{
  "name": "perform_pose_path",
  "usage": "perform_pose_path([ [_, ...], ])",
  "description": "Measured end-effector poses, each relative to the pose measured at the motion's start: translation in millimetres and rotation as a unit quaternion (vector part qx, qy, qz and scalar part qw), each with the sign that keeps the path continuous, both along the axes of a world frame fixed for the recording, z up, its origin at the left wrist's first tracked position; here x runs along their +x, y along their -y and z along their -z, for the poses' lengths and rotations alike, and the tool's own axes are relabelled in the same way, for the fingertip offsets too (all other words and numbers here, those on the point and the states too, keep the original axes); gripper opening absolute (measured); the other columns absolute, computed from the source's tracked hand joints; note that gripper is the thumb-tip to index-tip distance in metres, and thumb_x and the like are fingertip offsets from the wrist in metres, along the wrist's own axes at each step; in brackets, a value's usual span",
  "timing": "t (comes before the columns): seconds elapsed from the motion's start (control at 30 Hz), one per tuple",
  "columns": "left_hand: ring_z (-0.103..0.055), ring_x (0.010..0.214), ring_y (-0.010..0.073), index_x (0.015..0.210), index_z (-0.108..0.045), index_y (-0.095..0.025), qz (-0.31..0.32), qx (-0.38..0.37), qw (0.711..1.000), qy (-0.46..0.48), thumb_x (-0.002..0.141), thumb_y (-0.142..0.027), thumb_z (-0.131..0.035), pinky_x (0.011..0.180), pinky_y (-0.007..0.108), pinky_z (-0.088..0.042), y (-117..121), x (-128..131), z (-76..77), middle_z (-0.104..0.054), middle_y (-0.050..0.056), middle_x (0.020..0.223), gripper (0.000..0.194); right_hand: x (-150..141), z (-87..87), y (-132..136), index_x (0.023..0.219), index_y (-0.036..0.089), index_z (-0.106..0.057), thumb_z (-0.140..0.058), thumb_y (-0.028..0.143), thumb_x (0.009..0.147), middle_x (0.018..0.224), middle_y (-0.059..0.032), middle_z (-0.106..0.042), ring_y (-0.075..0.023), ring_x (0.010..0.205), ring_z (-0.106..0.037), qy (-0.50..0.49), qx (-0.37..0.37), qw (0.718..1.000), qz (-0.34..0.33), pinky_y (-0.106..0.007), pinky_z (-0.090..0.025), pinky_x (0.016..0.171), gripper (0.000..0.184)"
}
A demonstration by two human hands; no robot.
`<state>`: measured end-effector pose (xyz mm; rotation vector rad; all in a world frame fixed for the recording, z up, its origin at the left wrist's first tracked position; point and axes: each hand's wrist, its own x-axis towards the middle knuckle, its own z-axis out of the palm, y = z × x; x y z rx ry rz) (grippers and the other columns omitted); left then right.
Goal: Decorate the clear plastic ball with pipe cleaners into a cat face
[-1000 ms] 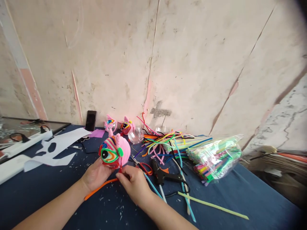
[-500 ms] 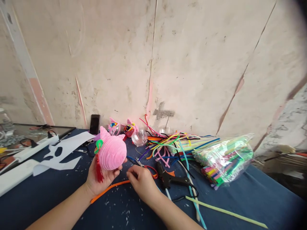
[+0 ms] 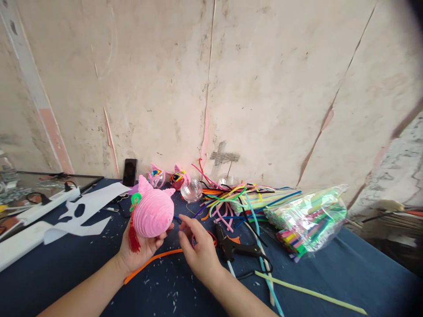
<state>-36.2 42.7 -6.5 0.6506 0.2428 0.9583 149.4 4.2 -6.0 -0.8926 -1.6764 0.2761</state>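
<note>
A round pink pipe-cleaner ornament (image 3: pixel 154 213) with pointed ears rests in my left hand (image 3: pixel 134 251), whose fingers curl under it. On its left side are a green disc (image 3: pixel 135 199) and a red tassel (image 3: pixel 133 237). My right hand (image 3: pixel 200 251) hovers to the right of the ornament, thumb and fingers apart, with nothing in it. Beneath both hands runs an orange pipe cleaner (image 3: pixel 155 257). Scissors with red handles (image 3: pixel 214 238) lie partly hidden behind my right hand. A black glue gun (image 3: pixel 236 248) is just to the right.
Loose colourful pipe cleaners (image 3: pixel 251 198) and a clear bag of them (image 3: pixel 310 222) lie at the right. Near the wall are two smaller pink ornaments, a clear plastic piece (image 3: pixel 191 191) and a phone (image 3: pixel 130 172). Cut white paper (image 3: pixel 89 209) and a power strip (image 3: pixel 49 204) occupy the left.
My right hand has lifted slightly and its fingers have spread from a closed pinch. The pink ornament has stayed nearly still in my left hand.
</note>
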Motion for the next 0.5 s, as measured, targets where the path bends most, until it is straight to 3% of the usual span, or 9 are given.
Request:
perform_pose_path([
  [0.1,-0.067,0.076,0.0227,0.102,-0.066,-0.009,-0.013,-0.002,1.0,-0.001,0.074,-0.051,-0.064,0.067,0.029,-0.053,2.1,2.4,-1.0,-0.072,0.017,0.095,0.051,-0.5,-4.2,4.4,0.129,0.018,-0.05,-0.043,0.009,0.085,0.107,-0.0114,-0.06,-0.0172,0.095,-0.06,0.032,0.047,0.997,-0.047,-0.03,-0.051,0.084,0.045],
  [0.2,-0.068,0.08,0.0259,0.1,-0.068,-0.011,-0.038,0.004,0.999,-0.013,0.073,-0.052,-0.065,0.069,0.033,-0.054,3.4,3.7,-2.4,-0.073,0.014,0.094,0.049,-1.7,-4.4,3.9,0.128,0.02,-0.053,-0.044,0.008,0.085,0.112,-0.0118,-0.058,-0.0182,0.103,-0.058,0.032,0.03,0.997,-0.068,-0.031,-0.049,0.089,0.046],
  [0.37,-0.068,0.086,0.0251,0.103,-0.067,-0.022,-0.121,0.018,0.992,-0.028,0.081,-0.048,-0.058,0.076,0.04,-0.053,2.6,9.8,-2.8,-0.073,0.006,0.098,0.035,1.2,3.3,-8.7,0.124,0.02,-0.055,-0.05,0.019,0.084,0.109,-0.0101,-0.062,-0.0182,0.089,-0.062,-0.132,-0.109,0.981,-0.086,-0.032,-0.053,0.079,0.04],
  [0.5,-0.061,0.107,0.0271,0.121,-0.056,-0.024,-0.189,0.102,0.974,-0.079,0.081,-0.047,-0.061,0.09,0.041,-0.048,2.7,19.3,2.5,-0.065,0.008,0.119,0.046,2.1,5.7,-14.8,0.124,0.019,-0.054,-0.065,0.035,0.078,0.118,-0.0117,-0.061,-0.0249,0.104,-0.059,-0.234,-0.193,0.942,-0.142,-0.038,-0.05,0.085,0.05],
])
